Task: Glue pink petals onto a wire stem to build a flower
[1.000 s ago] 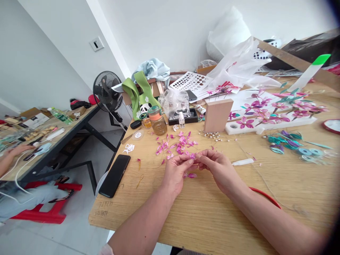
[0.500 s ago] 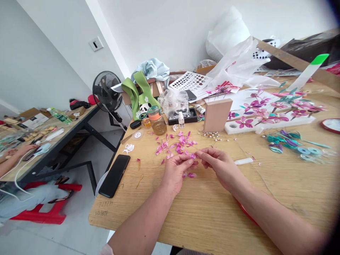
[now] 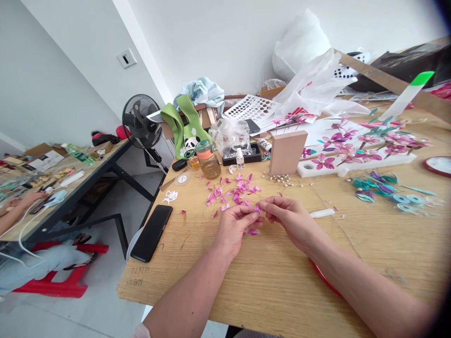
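Between my fingertips is a small pink-purple petal flower [image 3: 257,207]. My left hand [image 3: 237,224] pinches it from the left. My right hand [image 3: 283,215] is closed in a pinch at the flower's right side; whether it grips the flower itself or a fine thread or wire is too small to tell. Just beyond my hands, loose pink petals [image 3: 241,185] lie scattered on the wooden table [image 3: 268,286]. A couple more petals [image 3: 252,232] rest under my hands. To the right of my right hand lies a white tube [image 3: 322,213].
Pearl-tipped stems [image 3: 282,180] lie before a wooden block [image 3: 288,153]. Finished pink flowers [image 3: 323,162] stand in a white foam strip [image 3: 355,166]. A black phone [image 3: 152,233], a glass jar [image 3: 210,162] and teal pieces [image 3: 384,186] are around. A co-worker's arm [image 3: 21,206] is at the left table.
My right hand has shifted slightly, parting a little from my left and then coming back close to the flower. My left hand stays almost still, pinching the flower. The view drifts slightly.
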### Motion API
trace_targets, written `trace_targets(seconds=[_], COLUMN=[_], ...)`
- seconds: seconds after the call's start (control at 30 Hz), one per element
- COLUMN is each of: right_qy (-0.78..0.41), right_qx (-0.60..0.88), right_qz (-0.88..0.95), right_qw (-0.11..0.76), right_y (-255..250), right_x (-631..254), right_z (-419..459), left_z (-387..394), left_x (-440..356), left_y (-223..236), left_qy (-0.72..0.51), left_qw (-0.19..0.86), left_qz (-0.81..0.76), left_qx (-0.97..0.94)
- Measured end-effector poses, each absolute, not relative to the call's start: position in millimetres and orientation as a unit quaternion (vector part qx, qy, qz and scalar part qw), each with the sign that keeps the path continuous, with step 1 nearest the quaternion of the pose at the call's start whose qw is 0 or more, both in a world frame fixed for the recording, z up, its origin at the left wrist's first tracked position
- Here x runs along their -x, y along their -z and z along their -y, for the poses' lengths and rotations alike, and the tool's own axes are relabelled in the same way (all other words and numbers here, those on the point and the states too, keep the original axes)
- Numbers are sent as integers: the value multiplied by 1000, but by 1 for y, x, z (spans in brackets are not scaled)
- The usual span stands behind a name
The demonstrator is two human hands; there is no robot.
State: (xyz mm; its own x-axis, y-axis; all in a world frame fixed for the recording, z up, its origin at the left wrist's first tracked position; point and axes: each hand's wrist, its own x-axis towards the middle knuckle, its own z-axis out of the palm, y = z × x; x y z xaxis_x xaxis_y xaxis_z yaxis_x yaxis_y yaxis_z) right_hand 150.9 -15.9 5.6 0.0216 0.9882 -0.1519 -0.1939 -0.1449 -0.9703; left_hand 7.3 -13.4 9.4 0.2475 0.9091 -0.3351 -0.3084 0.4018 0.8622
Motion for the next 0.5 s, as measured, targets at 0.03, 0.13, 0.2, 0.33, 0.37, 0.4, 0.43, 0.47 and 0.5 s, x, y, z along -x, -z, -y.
trace_targets(seconds=[0.03, 0.13, 0.2, 0.33, 0.37, 0.4, 0.43, 0.47, 0.5], right_qy=[-573, -576, -577, -575, -575, -574, -575, -576, -578], right_qx=[495, 492, 492, 495, 494, 494, 495, 496, 496], right_qz=[401, 403, 404, 408, 411, 412, 411, 408, 404], right_qw=[515, 513, 512, 508, 507, 506, 506, 506, 507], right_y=[-6, -7, -7, -6, -6, -6, -7, -7, -8], right_x=[-151, -150, -150, -150, -150, -150, -150, -150, -150], right_z=[16, 16, 16, 15, 15, 15, 15, 15, 15], left_z=[13, 13, 13, 13, 13, 13, 13, 13, 13], left_x=[-7, -6, -6, -6, -7, -7, -7, -6, -6], left_y=[-9, -8, -8, -8, -8, -8, -8, -8, -7], left_qy=[-426, -423, -421, -421, -422, -421, -420, -419, -418], left_qw=[712, 712, 712, 711, 711, 711, 711, 712, 713], left_qz=[-440, -438, -438, -440, -440, -441, -441, -441, -441], left_qx=[-344, -350, -352, -351, -351, -351, -351, -351, -351])
